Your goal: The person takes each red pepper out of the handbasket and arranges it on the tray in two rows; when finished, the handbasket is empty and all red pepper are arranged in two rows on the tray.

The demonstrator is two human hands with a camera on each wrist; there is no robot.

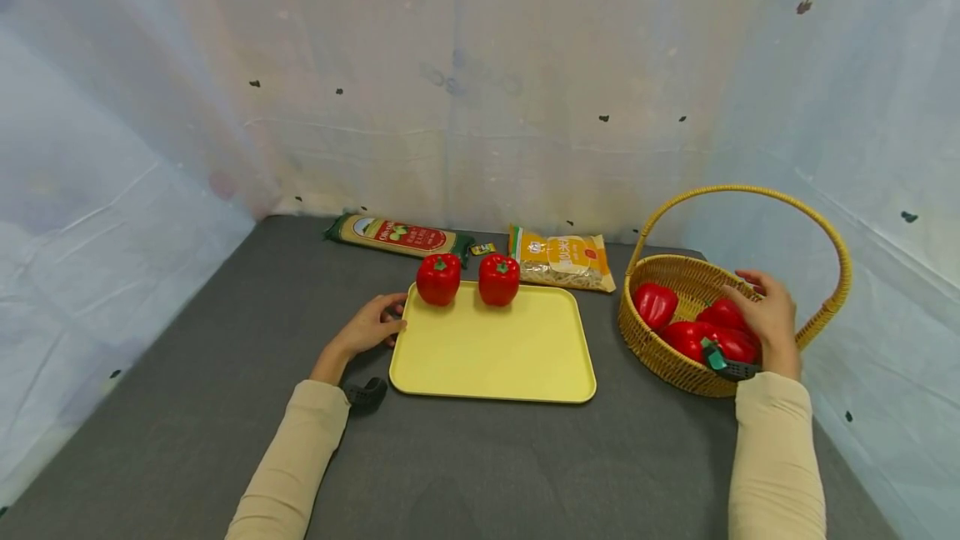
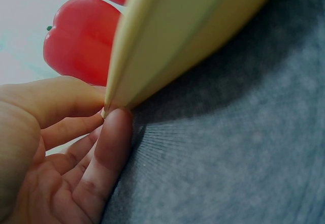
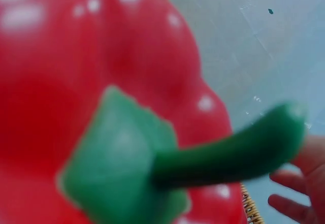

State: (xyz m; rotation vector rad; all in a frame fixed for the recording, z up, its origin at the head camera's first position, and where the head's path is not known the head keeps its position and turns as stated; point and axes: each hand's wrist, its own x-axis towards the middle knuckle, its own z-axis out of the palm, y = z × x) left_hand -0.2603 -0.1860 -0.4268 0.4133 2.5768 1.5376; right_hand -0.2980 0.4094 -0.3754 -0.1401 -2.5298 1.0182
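Observation:
My left hand (image 1: 369,325) pinches the left rim of a yellow tray (image 1: 495,357) between thumb and fingers; the left wrist view shows the tray's edge (image 2: 172,36) in that grip. Two red bell peppers (image 1: 438,279) (image 1: 498,279) stand at the tray's far side. Over the right part of a wicker basket (image 1: 645,348), my right hand (image 1: 771,315) is spread with its fingers apart, above the red bell peppers (image 1: 655,306) inside. A pepper with a green stem (image 3: 223,158) fills much of the right wrist view, and the fingers there hold nothing visible.
Behind the tray lie a long green-and-tan noodle packet (image 1: 397,236), a small yellow-black item (image 1: 482,248) and a yellow-orange food bag (image 1: 562,258). The basket's tall handle (image 1: 738,188) arches above it. Pale sheeting (image 1: 465,107) hangs behind the dark table (image 1: 480,465).

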